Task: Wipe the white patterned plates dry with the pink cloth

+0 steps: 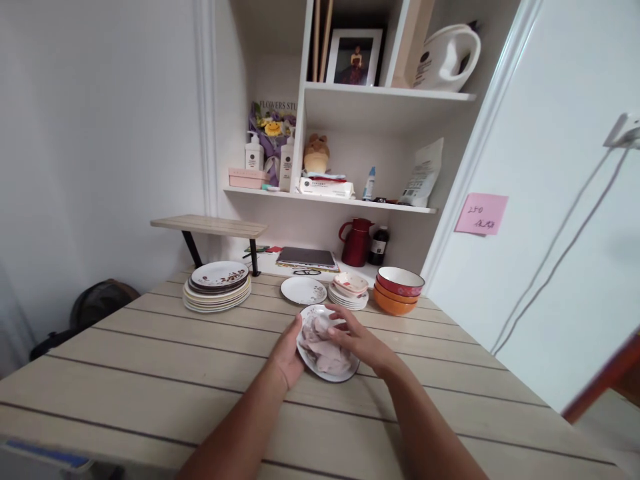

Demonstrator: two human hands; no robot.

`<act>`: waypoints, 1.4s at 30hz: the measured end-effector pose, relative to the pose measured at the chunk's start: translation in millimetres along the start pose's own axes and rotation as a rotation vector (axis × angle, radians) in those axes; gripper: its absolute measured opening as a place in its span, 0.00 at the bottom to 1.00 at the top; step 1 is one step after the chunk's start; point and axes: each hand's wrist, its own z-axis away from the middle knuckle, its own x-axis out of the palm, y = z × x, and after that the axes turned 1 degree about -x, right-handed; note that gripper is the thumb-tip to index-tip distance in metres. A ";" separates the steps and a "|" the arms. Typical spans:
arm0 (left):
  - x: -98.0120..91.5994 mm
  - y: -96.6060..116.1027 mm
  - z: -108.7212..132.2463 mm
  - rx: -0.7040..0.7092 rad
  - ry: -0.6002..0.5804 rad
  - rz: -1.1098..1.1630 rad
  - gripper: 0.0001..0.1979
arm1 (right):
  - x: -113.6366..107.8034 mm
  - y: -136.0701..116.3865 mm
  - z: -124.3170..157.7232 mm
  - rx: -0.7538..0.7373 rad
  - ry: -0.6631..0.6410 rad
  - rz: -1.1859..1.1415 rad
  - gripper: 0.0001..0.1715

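At frame centre, gripping round white ceramic plate [333,375] with left hand [287,353], fingers curled round its rim; pressing crumpled pale pink cloth [324,353] under right hand [360,340], fingers laid flat.

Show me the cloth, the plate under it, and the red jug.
cloth [324,350]: head view, on its crumpled middle.
plate [314,311]: head view, on the bare far rim.
red jug [356,247]: head view, on its body.
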 end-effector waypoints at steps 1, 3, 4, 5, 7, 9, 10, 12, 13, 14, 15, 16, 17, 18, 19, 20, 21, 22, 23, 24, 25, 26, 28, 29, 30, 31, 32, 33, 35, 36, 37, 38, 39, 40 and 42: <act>-0.6 0.0 -0.5 -0.005 -0.006 0.000 0.30 | -5.7 1.4 2.1 -0.034 -0.030 0.026 0.36; -2.1 -0.2 -1.6 -0.015 -0.005 -0.007 0.30 | -13.5 2.8 4.7 -0.094 -0.117 0.122 0.37; -2.8 -0.3 -2.1 -0.019 0.004 -0.013 0.30 | -15.3 2.6 5.3 -0.111 -0.167 0.177 0.36; -3.6 -0.5 -2.5 -0.022 0.014 -0.019 0.31 | -15.9 1.8 5.6 -0.117 -0.210 0.228 0.35; -5.0 -0.6 -3.0 -0.026 0.024 -0.026 0.31 | -13.9 -0.8 5.5 -0.102 -0.280 0.302 0.33; -6.1 -0.4 -2.8 -0.029 0.012 -0.025 0.32 | -8.9 -3.6 4.8 -0.091 -0.339 0.332 0.32; -6.6 -0.1 -2.6 -0.029 0.005 -0.029 0.33 | -5.5 -4.7 4.2 -0.094 -0.362 0.337 0.32; -7.2 0.5 -2.1 -0.029 -0.002 -0.057 0.36 | 3.1 -6.0 1.9 -0.125 -0.354 0.343 0.30; -7.4 0.7 -2.0 -0.027 -0.006 -0.073 0.38 | 8.2 -6.2 -0.1 -0.149 -0.314 0.345 0.30; -7.4 0.6 -1.9 -0.025 -0.012 -0.082 0.39 | 13.6 -6.0 -2.7 -0.173 -0.254 0.348 0.29; -7.3 0.3 -2.0 -0.020 -0.024 -0.085 0.39 | 19.0 -5.5 -6.0 -0.192 -0.180 0.355 0.29; -7.0 -0.3 -2.2 -0.013 -0.038 -0.083 0.38 | 23.9 -4.6 -9.8 -0.200 -0.095 0.368 0.29; -6.5 -1.1 -2.4 -0.005 -0.054 -0.082 0.37 | 27.9 -3.5 -14.1 -0.196 -0.006 0.387 0.29; -6.0 -2.1 -2.5 0.004 -0.066 -0.087 0.36 | 30.5 -2.0 -18.5 -0.179 0.079 0.414 0.29; -5.4 -3.1 -2.5 0.010 -0.073 -0.101 0.35 | 31.4 -0.3 -22.7 -0.152 0.158 0.449 0.29; -4.8 -3.9 -2.3 0.011 -0.077 -0.121 0.34 | 30.5 1.7 -26.2 -0.117 0.229 0.486 0.28; -4.2 -4.6 -1.9 0.008 -0.076 -0.145 0.32 | 28.0 3.7 -28.9 -0.078 0.292 0.522 0.27; -3.7 -5.0 -1.4 0.003 -0.074 -0.164 0.31 | 24.2 6.0 -30.5 -0.038 0.342 0.557 0.27; -3.2 -5.1 -0.8 -0.002 -0.073 -0.177 0.31 | 19.4 8.2 -30.9 0.001 0.376 0.589 0.26; -2.6 -5.0 -0.1 -0.005 -0.075 -0.180 0.30 | 14.1 10.5 -30.2 0.039 0.394 0.619 0.25; -2.1 -4.7 0.5 -0.006 -0.076 -0.174 0.30 | 8.8 12.6 -28.5 0.073 0.396 0.648 0.25; -1.6 -4.3 1.0 -0.006 -0.074 -0.160 0.30 | 3.7 14.6 -26.2 0.104 0.388 0.674 0.24; -0.9 -3.6 1.5 0.001 -0.053 -0.124 0.30 | -5.3 17.5 -20.3 0.156 0.363 0.716 0.24; -0.7 -3.4 1.5 0.011 -0.031 -0.109 0.30 | -9.0 18.4 -17.3 0.181 0.352 0.732 0.24; -0.8 -3.4 1.3 0.024 -0.005 -0.098 0.30 | -12.3 18.8 -14.4 0.209 0.341 0.746 0.24; -1.2 -3.6 0.8 0.037 0.022 -0.090 0.30 | -15.1 18.7 -11.7 0.238 0.329 0.759 0.23; -1.8 -4.0 0.1 0.051 0.046 -0.085 0.29 | -17.5 17.9 -9.2 0.266 0.309 0.773 0.22; -2.7 -4.7 -0.8 0.064 0.066 -0.079 0.29 | -19.2 16.5 -6.8 0.287 0.278 0.789 0.21; -4.8 -6.1 -2.8 0.085 0.093 -0.067 0.29 | -20.5 11.7 -2.4 0.294 0.181 0.816 0.20; -5.9 -6.7 -3.7 0.092 0.101 -0.063 0.29 | -19.8 8.6 -0.1 0.272 0.120 0.824 0.20; -6.9 -7.0 -4.4 0.096 0.108 -0.060 0.29 | -18.1 5.2 2.0 0.235 0.055 0.825 0.20; -7.6 -7.0 -4.8 0.096 0.112 -0.060 0.29 | -15.3 1.6 3.9 0.184 -0.011 0.814 0.21; -8.1 -6.6 -5.0 0.087 0.111 -0.060 0.29 | -11.5 -1.8 5.5 0.123 -0.080 0.789 0.21; -8.3 -5.8 -4.8 0.071 0.106 -0.060 0.30 | -6.9 -4.8 6.3 0.056 -0.152 0.748 0.21; -7.8 -3.4 -3.6 0.016 0.079 -0.068 0.31 | 4.1 -8.8 4.9 -0.078 -0.263 0.643 0.22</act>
